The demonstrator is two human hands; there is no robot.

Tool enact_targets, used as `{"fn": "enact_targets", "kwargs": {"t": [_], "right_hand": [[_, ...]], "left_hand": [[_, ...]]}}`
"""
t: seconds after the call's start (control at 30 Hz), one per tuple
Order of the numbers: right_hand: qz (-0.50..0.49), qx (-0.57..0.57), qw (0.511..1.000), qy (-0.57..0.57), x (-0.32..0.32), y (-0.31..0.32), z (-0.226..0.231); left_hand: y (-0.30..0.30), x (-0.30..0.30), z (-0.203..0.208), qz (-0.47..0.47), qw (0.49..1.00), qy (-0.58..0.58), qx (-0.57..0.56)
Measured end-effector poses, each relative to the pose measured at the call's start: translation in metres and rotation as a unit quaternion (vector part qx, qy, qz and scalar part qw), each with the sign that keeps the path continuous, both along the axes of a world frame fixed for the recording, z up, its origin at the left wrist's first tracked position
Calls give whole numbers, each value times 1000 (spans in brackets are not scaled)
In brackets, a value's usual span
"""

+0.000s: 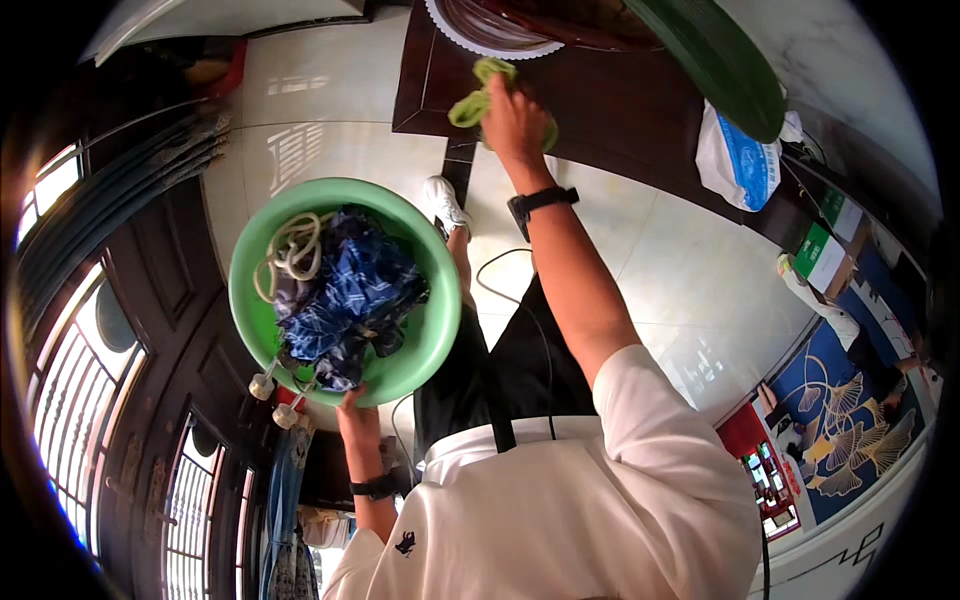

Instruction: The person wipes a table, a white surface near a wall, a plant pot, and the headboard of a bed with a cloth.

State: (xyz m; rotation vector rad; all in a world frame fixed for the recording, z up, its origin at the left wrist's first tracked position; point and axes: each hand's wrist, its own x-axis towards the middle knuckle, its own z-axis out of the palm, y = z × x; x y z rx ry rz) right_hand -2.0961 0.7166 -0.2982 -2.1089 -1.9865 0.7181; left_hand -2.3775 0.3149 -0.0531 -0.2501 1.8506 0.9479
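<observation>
My left hand (pixel 358 422) grips the near rim of a round green plastic basin (pixel 444 300), its fingers partly hidden under the rim. Crumpled dark blue plaid fabric (pixel 355 285) lies inside, beside a coiled off-white cord (pixel 296 248). Two small pale pieces (pixel 262 386) hang over the basin's near left edge. Farther off to the right, my right hand (pixel 516 122) is closed around a bunched yellow-green cloth (pixel 468 108). That hand is at the edge of a dark wooden table (pixel 600 120); whether the cloth touches the wood I cannot tell.
A large green leaf (pixel 715 65) hangs over the table, near a white scalloped mat (pixel 495 45). A white and blue bag (pixel 740 160) stands at the right. Dark doors (pixel 170 330) line the left. A thin black cable (pixel 545 350) hangs before my body above the tiled floor (pixel 650 250).
</observation>
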Motion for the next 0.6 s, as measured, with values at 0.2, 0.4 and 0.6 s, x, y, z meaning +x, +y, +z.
{"fn": "enact_targets", "kwargs": {"t": [0.2, 0.4, 0.6], "right_hand": [[29, 7, 999, -24, -34, 9, 13], [58, 18, 998, -35, 0, 4, -4], [24, -23, 997, -66, -17, 6, -6]], "left_hand": [[48, 34, -1, 55, 997, -22, 46], [53, 43, 9, 77, 995, 0, 55], [59, 40, 16, 62, 997, -23, 48]]}}
